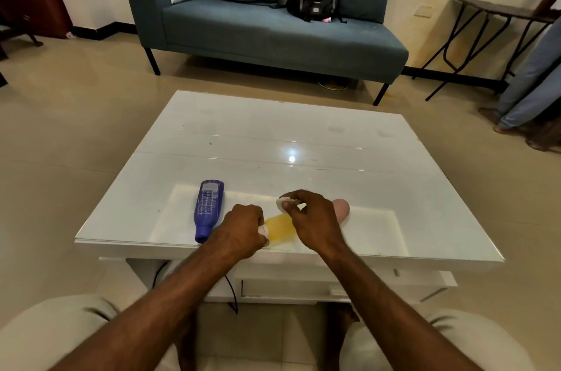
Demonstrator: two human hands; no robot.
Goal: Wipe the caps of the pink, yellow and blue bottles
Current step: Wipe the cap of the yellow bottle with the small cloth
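the yellow bottle lies on the white table near its front edge, between both hands. the left hand has its fingers curled round the bottle's white end. the right hand pinches a small white pad above the bottle. the blue bottle lies at the left, and the pink bottle is partly hidden behind the right hand.
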